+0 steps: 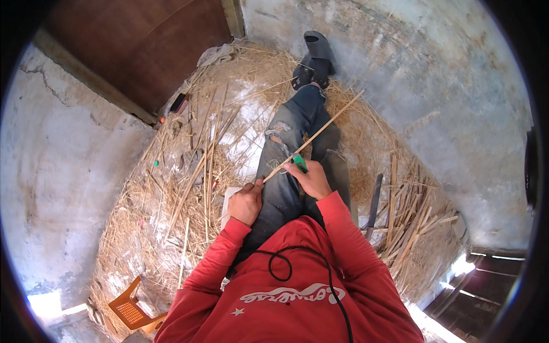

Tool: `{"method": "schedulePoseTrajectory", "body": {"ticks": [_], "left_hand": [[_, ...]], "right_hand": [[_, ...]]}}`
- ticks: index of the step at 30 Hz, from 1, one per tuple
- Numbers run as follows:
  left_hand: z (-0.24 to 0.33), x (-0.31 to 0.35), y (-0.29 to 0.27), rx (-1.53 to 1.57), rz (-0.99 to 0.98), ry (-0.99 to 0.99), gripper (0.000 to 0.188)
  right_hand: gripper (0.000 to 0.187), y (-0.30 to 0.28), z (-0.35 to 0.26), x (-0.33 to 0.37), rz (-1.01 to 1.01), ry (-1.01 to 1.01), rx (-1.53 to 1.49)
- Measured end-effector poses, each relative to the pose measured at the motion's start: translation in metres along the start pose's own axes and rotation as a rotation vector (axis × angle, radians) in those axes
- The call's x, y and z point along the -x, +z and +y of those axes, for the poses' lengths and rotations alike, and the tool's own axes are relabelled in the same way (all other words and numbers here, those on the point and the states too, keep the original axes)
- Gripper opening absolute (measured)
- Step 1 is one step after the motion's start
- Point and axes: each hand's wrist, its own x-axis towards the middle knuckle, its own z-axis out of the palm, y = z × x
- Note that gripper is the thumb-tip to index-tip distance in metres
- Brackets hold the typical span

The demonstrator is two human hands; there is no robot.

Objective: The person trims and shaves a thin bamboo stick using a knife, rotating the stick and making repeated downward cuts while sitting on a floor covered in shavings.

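Across my jeans (291,131) lies a long, thin, pale strip, which looks like split bamboo (337,116), slanting from my lap up to the right. Its near end is pinched in my closed left hand (246,203), above the left thigh. My right hand (313,179) is closed round a green-handled knife (299,163) and sits against the strip a little farther along. The knife's blade is mostly hidden where it meets the strip. Thin curled shavings (277,166) hang beside that spot.
Straw-like shavings (154,234) cover the floor, with long strips (207,171) to the left. A dark, flat blade-like tool (375,200) lies right of my legs, beside piled sticks (409,220). An orange plastic piece (131,308) is at lower left. Walls (423,86) and a brown door (143,46) surround me.
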Motion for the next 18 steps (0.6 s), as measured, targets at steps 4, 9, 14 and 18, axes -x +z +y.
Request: {"method": "schedulePoseTrajectory", "body": {"ticks": [4, 9, 14, 18], "left_hand": [[0.001, 0.002, 0.004, -0.104, 0.007, 0.058, 0.034], [0.002, 0.003, 0.004, -0.140, -0.026, 0.049, 0.038], [0.006, 0.000, 0.002, -0.130, -0.101, -0.026, 0.037], [0.001, -0.003, 0.007, -0.088, -0.079, -0.023, 0.036]], "right_hand": [[0.028, 0.005, 0.007, -0.007, -0.040, -0.090, 0.169], [0.025, 0.016, 0.020, -0.010, -0.026, -0.126, 0.240], [0.027, 0.010, 0.003, -0.001, -0.285, -0.157, 0.044], [0.022, 0.000, -0.014, 0.013, -0.240, -0.180, -0.156]]}}
